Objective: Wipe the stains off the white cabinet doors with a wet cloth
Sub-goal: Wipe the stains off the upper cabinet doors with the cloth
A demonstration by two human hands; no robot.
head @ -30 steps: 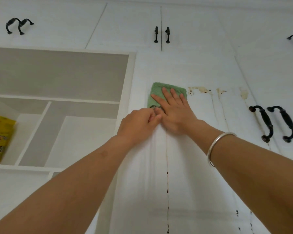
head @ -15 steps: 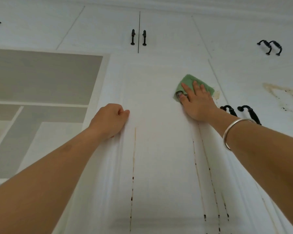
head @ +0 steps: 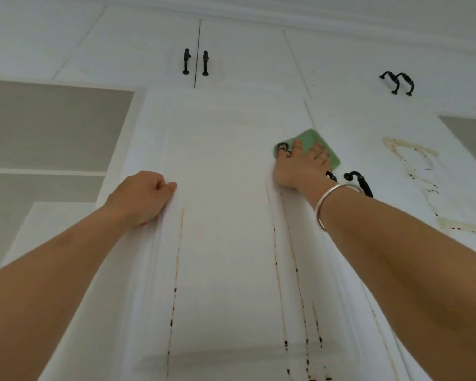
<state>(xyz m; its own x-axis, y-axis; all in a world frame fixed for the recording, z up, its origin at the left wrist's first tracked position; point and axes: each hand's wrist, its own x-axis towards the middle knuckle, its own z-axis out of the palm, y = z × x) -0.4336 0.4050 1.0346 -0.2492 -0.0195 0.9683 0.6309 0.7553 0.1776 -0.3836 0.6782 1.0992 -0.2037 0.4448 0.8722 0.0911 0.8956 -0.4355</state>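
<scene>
Against the door (head: 226,160), flat right hand (head: 300,167) presses cloth (head: 312,136).

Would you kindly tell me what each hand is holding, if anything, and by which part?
Right hand presses the green cloth to the door, fingers across its lower half, not gripping. Left hand is curled on the door, holding nothing.

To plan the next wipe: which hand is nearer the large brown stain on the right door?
Right. The right hand, on the green cloth, is left of the stain; the left hand rests farther left.
</scene>
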